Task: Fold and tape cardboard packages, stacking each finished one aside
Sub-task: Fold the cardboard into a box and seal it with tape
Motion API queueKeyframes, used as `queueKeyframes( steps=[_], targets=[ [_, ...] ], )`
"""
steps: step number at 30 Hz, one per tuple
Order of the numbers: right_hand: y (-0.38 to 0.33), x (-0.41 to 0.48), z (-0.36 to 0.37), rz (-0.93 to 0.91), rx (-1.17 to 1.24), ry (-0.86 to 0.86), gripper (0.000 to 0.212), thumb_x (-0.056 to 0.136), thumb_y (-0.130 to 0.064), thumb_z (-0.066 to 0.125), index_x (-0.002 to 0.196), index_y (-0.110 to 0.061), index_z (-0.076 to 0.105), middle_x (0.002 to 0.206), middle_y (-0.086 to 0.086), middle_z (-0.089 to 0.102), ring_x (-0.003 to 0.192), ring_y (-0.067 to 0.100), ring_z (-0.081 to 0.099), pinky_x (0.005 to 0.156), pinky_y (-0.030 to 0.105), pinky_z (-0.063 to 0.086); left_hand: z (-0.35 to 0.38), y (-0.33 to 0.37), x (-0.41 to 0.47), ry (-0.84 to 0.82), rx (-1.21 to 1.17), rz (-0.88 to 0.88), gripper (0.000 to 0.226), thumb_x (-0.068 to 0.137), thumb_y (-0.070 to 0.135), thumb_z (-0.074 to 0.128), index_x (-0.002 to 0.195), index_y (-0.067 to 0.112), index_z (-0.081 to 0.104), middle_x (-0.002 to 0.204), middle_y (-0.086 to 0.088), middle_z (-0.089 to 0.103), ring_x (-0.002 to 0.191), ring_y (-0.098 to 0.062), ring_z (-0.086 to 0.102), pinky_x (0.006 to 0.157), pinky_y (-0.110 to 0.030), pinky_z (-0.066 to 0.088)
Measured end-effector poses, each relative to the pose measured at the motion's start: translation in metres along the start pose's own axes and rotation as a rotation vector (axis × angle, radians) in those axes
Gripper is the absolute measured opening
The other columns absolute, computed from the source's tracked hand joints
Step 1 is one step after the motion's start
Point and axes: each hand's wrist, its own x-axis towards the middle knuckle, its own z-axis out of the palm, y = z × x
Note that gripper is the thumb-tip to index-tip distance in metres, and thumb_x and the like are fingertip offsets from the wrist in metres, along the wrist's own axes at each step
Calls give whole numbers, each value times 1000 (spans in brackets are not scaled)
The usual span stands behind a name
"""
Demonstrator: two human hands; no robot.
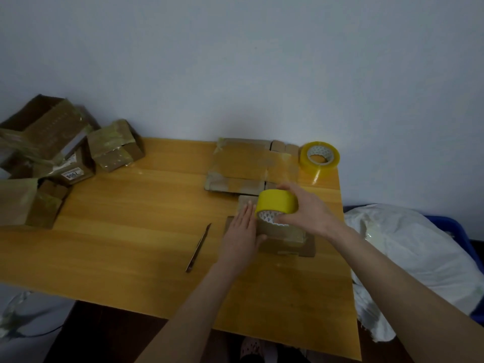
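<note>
Head camera looked down on a yellow wooden table (131, 231) set against a pale wall. At the table's far left corner lay a heap of taped boxes (52, 153). Toward the table's far right edge sat a pile of flat cardboard (248, 163), with a spare roll of clear tape (319, 155) just beside it at the corner. Nearer the table's front, right of middle, lay a small box (282, 237) resting on a cardboard sheet. The left hand (239, 237) lay flat and open, fingers straight, pressing on the box's left end. The right hand (309, 213) was curled around a yellow tape roll (276, 205), gripping it against the box's top. A utility knife (199, 247) lay on the table left of the box, apart from both hands.
</note>
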Motion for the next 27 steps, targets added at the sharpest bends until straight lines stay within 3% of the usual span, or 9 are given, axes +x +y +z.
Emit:
queueKeyframes(
  steps=[3,5,9,13,15,19,23,25,27],
  targets=[
    [18,-9,-1,36,157,53,59,77,-20,77,123,-27,42,117,0,55,100,17,55,73,27,45,-3,4,3,-17,50,-21,71,101,44,30,151,11,-8,158,-5,-18,146,-17,-13,117,-29,-3],
    [19,-10,-6,12,107,85,56,77,-18,76,123,-26,45,112,-1,56,94,17,55,68,26,45,-5,6,3,-26,64,-26,72,101,43,30,150,11,-12,158,-6,-17,146,-17,-13,116,-28,-6],
    [15,-7,-27,13,-193,75,62,75,-28,73,132,-34,49,115,0,61,98,23,57,76,36,51,-7,3,5,-73,127,-4,69,102,41,28,150,10,-11,158,-9,-17,146,-19,-14,119,-31,-4],
    [26,-12,-49,37,-444,66,64,76,-43,71,135,-43,48,129,0,60,114,25,56,87,36,50,-6,3,7,-84,112,-13,70,101,42,29,150,11,-10,158,-8,-16,147,-19,-12,121,-37,2],
    [29,-14,-53,52,-449,26,64,77,-46,71,136,-46,46,130,-1,60,115,23,55,86,34,49,-8,4,5,-81,92,-18,70,101,44,30,151,15,-10,159,-6,-16,147,-18,-12,121,-37,5],
    [42,-21,-53,4,-173,-10,72,73,-45,78,137,-39,46,133,-6,55,120,19,51,90,32,47,-12,10,2,-58,37,-11,76,93,59,39,151,35,-3,160,-6,-12,147,-23,-7,121,-41,8],
    [69,-37,-48,23,379,37,53,72,-19,83,114,-29,52,98,-15,57,88,4,56,63,10,44,-7,40,9,-52,217,-100,89,89,62,47,153,17,4,159,-12,-10,147,-28,-7,119,-40,0],
    [78,-38,-42,12,416,55,54,73,-17,82,118,-27,54,102,-12,59,91,5,57,72,11,46,1,60,12,-59,222,-123,97,89,61,46,151,6,-4,159,-15,-11,147,-27,-7,120,-38,0],
    [83,-35,-39,-21,342,68,61,73,-21,82,128,-25,54,115,-7,58,104,14,55,87,26,47,9,69,13,-41,157,-141,99,89,64,43,150,7,-9,158,-17,-11,147,-30,-6,120,-40,2]
  ],
)
